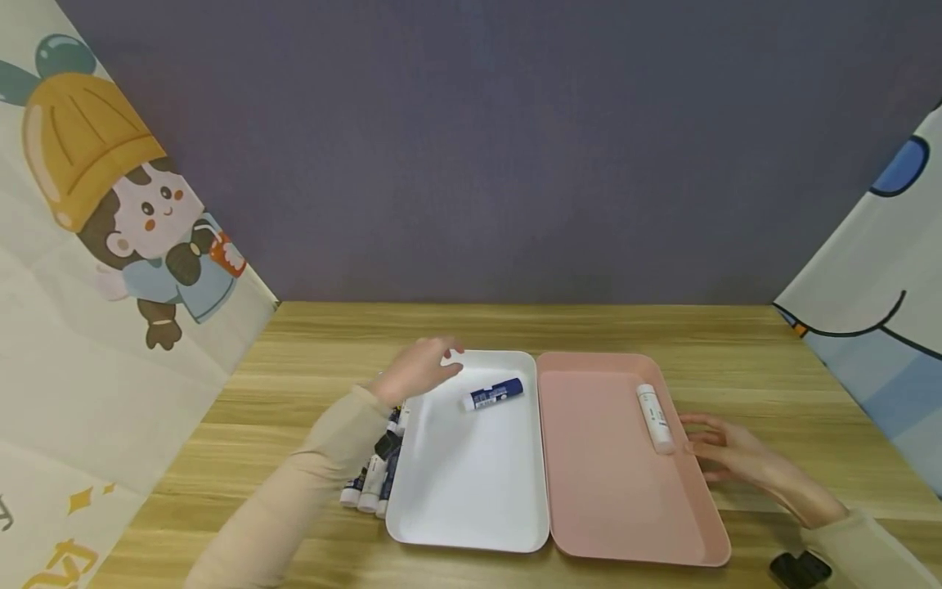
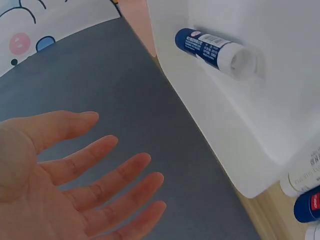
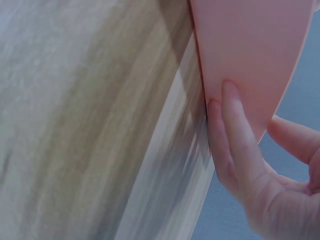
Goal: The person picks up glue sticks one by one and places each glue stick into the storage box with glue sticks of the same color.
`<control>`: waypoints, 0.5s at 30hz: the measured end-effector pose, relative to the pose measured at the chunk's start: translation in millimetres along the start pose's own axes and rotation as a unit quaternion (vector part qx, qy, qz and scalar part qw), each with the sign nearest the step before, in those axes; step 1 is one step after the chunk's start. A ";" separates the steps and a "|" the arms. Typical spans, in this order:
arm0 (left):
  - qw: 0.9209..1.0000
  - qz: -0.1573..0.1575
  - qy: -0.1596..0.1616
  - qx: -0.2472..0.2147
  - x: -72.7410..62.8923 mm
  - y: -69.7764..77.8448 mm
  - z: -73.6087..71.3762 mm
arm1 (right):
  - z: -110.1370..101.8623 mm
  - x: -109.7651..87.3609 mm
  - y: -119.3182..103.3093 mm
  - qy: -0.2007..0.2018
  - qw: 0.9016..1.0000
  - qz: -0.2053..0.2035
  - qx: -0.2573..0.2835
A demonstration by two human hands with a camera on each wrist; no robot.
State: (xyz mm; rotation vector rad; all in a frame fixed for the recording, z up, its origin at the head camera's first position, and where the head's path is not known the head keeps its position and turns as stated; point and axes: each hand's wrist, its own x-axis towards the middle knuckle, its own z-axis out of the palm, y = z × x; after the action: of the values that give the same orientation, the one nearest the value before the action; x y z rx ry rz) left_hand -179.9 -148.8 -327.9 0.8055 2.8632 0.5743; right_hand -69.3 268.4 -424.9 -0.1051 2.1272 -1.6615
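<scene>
A blue-and-white glue stick [image 1: 493, 394] lies in the upper part of the white tray [image 1: 471, 536]. Over that tray's far left corner hovers my left hand [image 1: 419, 368], holding nothing, its fingers spread apart in the left wrist view. In the pink tray [image 1: 618, 532], a white glue stick [image 1: 655, 419] lies along the right wall. My right hand [image 1: 736, 454] is at the outside of this wall. The right wrist view shows its fingertips [image 3: 231, 92] resting on the wall's outer face, with the thumb at the rim.
Several blue and white glue sticks [image 1: 374, 483] lie on the wooden table [image 1: 294, 360] left of the white tray, partly hidden by the left forearm. Both trays stand side by side. A dark grey panel [image 1: 500, 164] rises behind the table, with printed cloths [image 1: 74, 393] at the sides.
</scene>
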 end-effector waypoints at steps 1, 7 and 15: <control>1.000 -0.002 0.001 0.000 0.0 -0.9 -0.6 | -1.2 0.9 -0.1 -0.001 1.000 0.000 -0.003; 1.000 -0.014 0.002 0.003 1.1 -7.7 -3.1 | -8.7 5.9 -0.3 0.002 1.000 0.007 -0.006; 0.999 -0.022 0.014 0.019 1.1 -18.9 -2.7 | -19.8 13.2 0.4 -0.012 1.000 0.006 0.011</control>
State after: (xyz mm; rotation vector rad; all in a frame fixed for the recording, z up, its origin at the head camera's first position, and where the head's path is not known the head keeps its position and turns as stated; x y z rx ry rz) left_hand -190.4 -164.1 -332.7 0.7442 2.9186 0.5312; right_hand -88.6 282.2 -425.5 -0.1045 2.0885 -1.6677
